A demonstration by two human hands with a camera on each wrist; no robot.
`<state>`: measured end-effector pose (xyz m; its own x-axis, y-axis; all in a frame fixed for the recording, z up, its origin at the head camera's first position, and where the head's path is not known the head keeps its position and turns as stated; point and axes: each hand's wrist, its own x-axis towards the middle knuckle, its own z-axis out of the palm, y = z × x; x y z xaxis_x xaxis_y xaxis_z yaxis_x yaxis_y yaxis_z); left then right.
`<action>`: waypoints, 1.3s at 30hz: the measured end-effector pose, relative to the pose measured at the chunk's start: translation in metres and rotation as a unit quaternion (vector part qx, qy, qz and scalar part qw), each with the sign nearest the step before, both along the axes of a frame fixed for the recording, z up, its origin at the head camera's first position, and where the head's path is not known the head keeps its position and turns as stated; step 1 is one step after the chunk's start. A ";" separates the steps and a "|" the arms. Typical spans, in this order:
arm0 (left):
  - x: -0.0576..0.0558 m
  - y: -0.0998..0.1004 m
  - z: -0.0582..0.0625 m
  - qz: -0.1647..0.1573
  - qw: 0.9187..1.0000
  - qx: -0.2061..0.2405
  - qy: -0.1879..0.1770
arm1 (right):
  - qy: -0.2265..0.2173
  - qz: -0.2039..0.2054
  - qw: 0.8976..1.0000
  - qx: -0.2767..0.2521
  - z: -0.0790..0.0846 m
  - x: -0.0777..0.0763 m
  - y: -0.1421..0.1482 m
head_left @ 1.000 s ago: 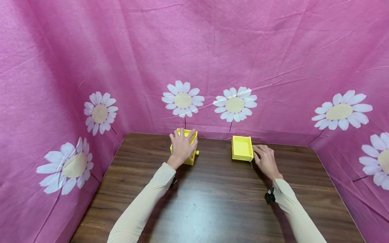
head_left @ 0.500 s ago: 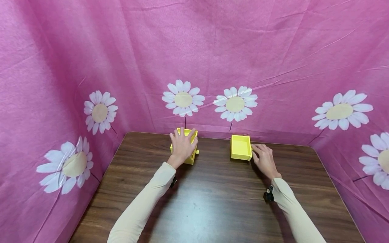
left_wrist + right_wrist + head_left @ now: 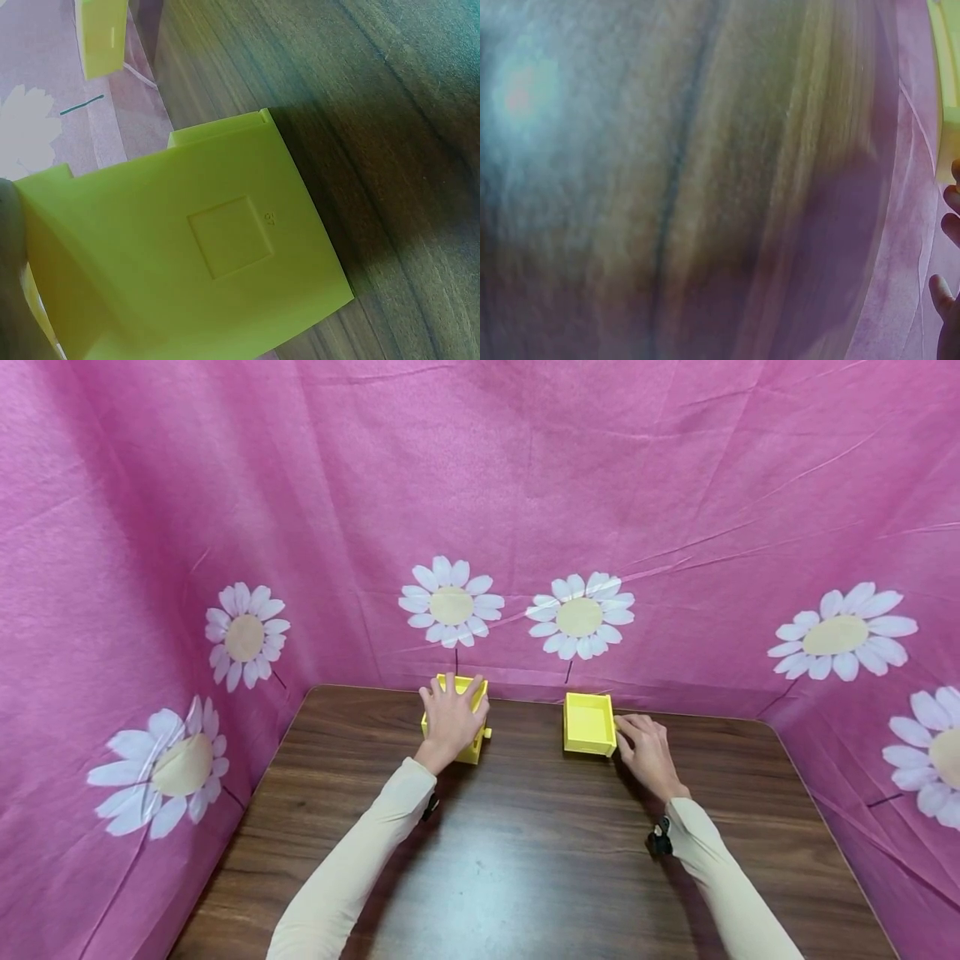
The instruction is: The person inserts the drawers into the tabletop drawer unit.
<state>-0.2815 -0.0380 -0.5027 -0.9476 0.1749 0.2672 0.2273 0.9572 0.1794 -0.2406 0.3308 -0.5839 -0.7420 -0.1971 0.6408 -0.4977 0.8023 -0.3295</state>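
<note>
In the head view, my left hand [image 3: 453, 722] spans the top of a small yellow cabinet [image 3: 469, 753], fingers spread and gripping it across its sides. A round yellow knob [image 3: 487, 733] sticks out on the cabinet's right. In the left wrist view, the cabinet's flat side [image 3: 180, 255] shows a square outline and a small mark. Farther right, a hollow yellow drawer [image 3: 588, 723] stands on the table, open side up. My right hand [image 3: 647, 753] pinches it at the middle of its right-hand front; the fingertips partly hide that spot.
Both pieces stand near the back edge of a dark wood table [image 3: 480, 852]. Behind and around the table hangs a pink cloth [image 3: 645, 477] printed with white daisies. A gap of bare wood separates cabinet and drawer.
My right hand has slid the drawer a little to the left, closer to the cabinet. The left hand and the cabinet have stayed in place.
</note>
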 end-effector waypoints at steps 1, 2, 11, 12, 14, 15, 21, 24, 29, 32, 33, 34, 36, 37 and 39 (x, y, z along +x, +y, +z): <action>0.000 0.000 0.000 -0.001 1.000 0.000 -0.001 | 0.000 0.001 1.000 0.000 0.000 0.000 -0.001; 0.000 0.000 0.000 -0.002 1.000 0.001 0.000 | 0.000 0.002 1.000 0.000 0.000 0.001 -0.001; 0.000 -0.001 -0.001 -0.005 1.000 0.000 0.001 | 0.002 0.015 1.000 -0.003 0.000 0.000 -0.009; 0.001 -0.001 -0.001 -0.005 1.000 -0.001 0.000 | 0.003 0.016 1.000 -0.004 0.000 0.000 -0.010; 0.000 -0.001 0.000 -0.005 1.000 -0.001 -0.008 | 0.003 0.015 1.000 -0.002 0.000 -0.001 -0.011; 0.000 -0.001 0.000 -0.004 1.000 -0.003 -0.011 | 0.003 0.015 1.000 -0.001 -0.001 -0.001 -0.012; -0.001 -0.003 0.002 -0.008 1.000 0.001 -0.024 | 0.003 0.012 1.000 0.001 -0.003 -0.001 -0.014; -0.001 -0.003 0.003 -0.009 1.000 0.003 -0.030 | 0.001 0.012 1.000 0.001 -0.003 -0.001 -0.015; -0.001 -0.003 0.004 -0.010 1.000 0.003 -0.023 | 0.003 0.017 1.000 0.000 -0.002 -0.002 -0.018; 0.000 -0.003 0.005 -0.013 1.000 0.004 -0.016 | 0.008 0.020 1.000 -0.001 -0.002 -0.002 -0.020; 0.000 -0.003 0.005 -0.013 1.000 0.004 -0.014 | 0.009 0.022 1.000 -0.001 -0.001 -0.002 -0.021; 0.000 -0.003 0.006 -0.012 1.000 0.002 -0.012 | 0.009 0.022 1.000 -0.001 -0.001 -0.002 -0.022; 0.000 -0.002 0.006 -0.010 1.000 -0.001 -0.005 | 0.008 0.019 1.000 -0.004 -0.001 -0.003 -0.023; 0.000 -0.002 0.005 -0.009 1.000 -0.003 -0.002 | 0.007 0.018 1.000 -0.006 -0.001 -0.003 -0.024; 0.001 -0.002 0.005 -0.007 1.000 -0.006 0.004 | 0.004 0.017 1.000 -0.010 0.000 -0.003 -0.025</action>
<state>-0.2809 -0.0400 -0.4975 -0.9429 0.1913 0.2727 0.2420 0.9560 0.1661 -0.2438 0.3053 -0.5843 -0.7296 -0.2087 0.6512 -0.5273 0.7780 -0.3414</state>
